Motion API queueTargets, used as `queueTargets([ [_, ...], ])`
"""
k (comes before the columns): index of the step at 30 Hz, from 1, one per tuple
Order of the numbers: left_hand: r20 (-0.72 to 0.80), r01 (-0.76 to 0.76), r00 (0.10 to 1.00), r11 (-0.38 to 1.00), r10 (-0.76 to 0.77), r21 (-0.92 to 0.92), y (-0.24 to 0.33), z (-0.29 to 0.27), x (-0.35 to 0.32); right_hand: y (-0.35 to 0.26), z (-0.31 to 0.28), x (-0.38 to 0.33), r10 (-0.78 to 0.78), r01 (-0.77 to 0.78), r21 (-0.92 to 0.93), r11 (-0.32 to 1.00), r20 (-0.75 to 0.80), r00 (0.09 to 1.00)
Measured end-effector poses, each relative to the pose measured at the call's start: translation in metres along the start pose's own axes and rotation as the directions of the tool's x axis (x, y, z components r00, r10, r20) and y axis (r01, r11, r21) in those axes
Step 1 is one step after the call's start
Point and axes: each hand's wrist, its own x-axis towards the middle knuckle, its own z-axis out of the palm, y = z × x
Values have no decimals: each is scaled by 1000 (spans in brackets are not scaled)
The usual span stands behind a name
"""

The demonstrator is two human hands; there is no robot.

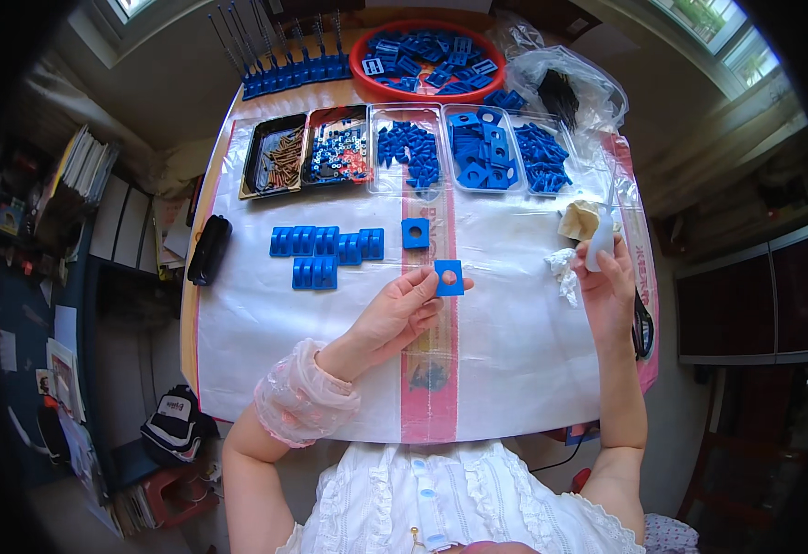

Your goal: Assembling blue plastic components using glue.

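Fingers (430,294) of the left hand (395,319) pinch a blue square plate (449,277); right hand (607,282) grips a white tube (600,247).

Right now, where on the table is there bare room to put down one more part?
Free: the white sheet below the blue blocks, left of the left hand, and the stretch between both hands, left of the right hand. Crowded: the far edge with trays and the red bowl.

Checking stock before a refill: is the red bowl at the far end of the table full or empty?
Nearly full. The red bowl holds a heap of blue plastic pieces that covers its bottom and reaches about to its rim.
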Motion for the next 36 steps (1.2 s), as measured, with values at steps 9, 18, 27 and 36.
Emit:
queueTargets([
  [9,-8,-7,1000,1000,7,16,0,3,-1,-5,14,17,141,-124,-134,983,120,983],
  [18,-32,-52,998,999,52,-7,0,0,0,14,20,10,210,-180,-138,974,253,944],
  [27,-106,-169,981,984,163,-47,-3,-7,4,15,-15,-33,278,-274,-48,960,203,939],
  [36,-86,-147,986,988,143,-37,1,-2,3,14,-12,-42,316,-301,-167,939,71,946],
])
